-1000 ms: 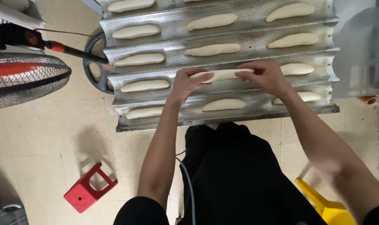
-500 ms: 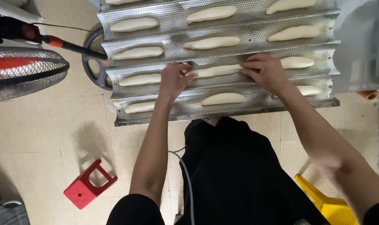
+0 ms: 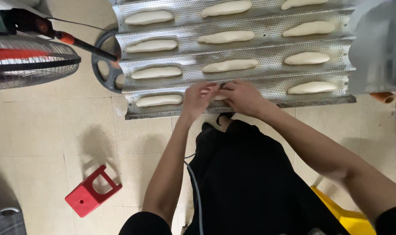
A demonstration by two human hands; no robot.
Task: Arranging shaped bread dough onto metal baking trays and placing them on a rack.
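A perforated metal tray with long channels carries several pale, elongated dough pieces, such as one in the middle. My left hand and my right hand meet over the nearest channel at the tray's front edge. Together they pinch a dough piece, which is mostly hidden under the fingers. Another dough piece lies to the left in the same channel, and one lies to the right.
A fan with a wire grille stands at the left. A round grey wheel-like base sits under the tray's left end. A red plastic stool lies on the tiled floor; a yellow object is at lower right.
Both hands have come down from the second-nearest channel to the front channel and drawn together. The dough piece they were stretching now lies uncovered in that channel.
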